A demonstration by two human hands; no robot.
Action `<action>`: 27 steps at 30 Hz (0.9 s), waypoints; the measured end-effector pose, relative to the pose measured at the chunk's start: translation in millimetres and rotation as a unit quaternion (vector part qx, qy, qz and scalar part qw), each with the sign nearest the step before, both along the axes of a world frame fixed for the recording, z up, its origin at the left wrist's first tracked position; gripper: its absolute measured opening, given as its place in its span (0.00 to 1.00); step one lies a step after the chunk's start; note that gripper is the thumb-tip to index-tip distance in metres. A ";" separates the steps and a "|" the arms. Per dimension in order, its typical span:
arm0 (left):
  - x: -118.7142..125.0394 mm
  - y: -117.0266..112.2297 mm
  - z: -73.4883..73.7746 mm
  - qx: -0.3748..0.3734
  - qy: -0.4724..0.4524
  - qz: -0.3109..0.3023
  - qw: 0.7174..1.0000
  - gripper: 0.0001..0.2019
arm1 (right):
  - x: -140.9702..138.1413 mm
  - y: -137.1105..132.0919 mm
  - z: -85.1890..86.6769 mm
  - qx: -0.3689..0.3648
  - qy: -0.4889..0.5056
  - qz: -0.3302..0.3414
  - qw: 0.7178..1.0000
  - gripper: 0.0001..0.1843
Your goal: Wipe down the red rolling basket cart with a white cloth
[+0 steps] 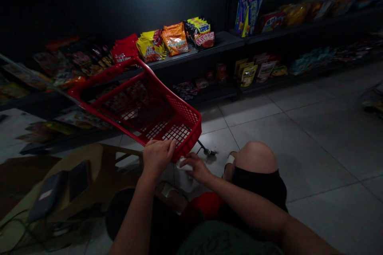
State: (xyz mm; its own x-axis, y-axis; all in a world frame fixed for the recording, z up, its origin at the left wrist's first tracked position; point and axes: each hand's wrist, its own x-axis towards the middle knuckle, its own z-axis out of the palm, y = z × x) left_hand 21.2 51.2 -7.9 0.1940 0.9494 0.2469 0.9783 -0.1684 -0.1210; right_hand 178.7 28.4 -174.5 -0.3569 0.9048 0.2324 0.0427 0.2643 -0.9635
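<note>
A red plastic shopping cart (161,115) stands in front of my knees, its front end toward me. My left hand (158,155) is closed over the cart's near rim. At the outside of the basket, just below that rim, my right hand (196,167) pinches a crumpled white cloth or tissue (184,164); which of the two I cannot tell. The white piece lies against or very near the red plastic. A dark caster wheel (209,152) shows under the cart, right of my right hand.
Dark shelves (227,40) with snack bags run behind the cart, among them orange packets (175,39) and yellow packets (151,46). At left, a tan chair (98,155) holds a dark flat device (48,195), with cables nearby. Pale floor tiles (314,143) extend to the right.
</note>
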 end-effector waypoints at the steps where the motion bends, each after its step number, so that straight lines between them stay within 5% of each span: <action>1: -0.8 0.0 -0.3 0.000 -0.001 -0.001 1.000 0.25 | 4.4 6.9 1.0 -0.015 0.008 -0.022 1.000 0.17; 3: -1.6 -0.1 -1.0 0.001 -0.004 -0.006 1.000 0.24 | 18.5 32.8 2.9 -0.067 0.029 -0.144 0.987 0.18; 7: -0.1 0.4 -1.1 0.006 -0.015 -0.009 1.000 0.23 | 44.0 90.5 2.9 -0.143 0.073 -0.378 0.912 0.19; 11: 2.2 0.8 -0.3 -0.002 -0.015 -0.003 1.000 0.23 | 31.3 81.7 -9.1 -0.106 0.031 -0.345 0.932 0.19; 15: 1.6 0.8 -0.8 -0.005 -0.008 0.004 1.000 0.24 | -2.0 21.4 -27.4 -0.029 0.005 -0.174 0.984 0.19; 18: 0.5 1.2 -1.4 -0.007 -0.004 0.011 1.000 0.25 | -5.1 9.6 -29.1 -0.008 0.007 -0.072 0.997 0.18; 20: 0.1 1.3 -1.7 -0.007 -0.005 0.008 1.000 0.25 | 7.2 29.8 -24.3 -0.055 0.018 -0.148 0.987 0.16; 24: 0.8 1.3 -2.3 -0.003 -0.005 0.000 1.000 0.25 | 33.9 87.3 -14.5 -0.159 0.076 -0.364 0.915 0.18; 27: 2.5 2.3 -3.0 0.001 -0.006 0.002 1.000 0.25 | 29.4 87.8 -16.0 -0.130 0.061 -0.376 0.916 0.21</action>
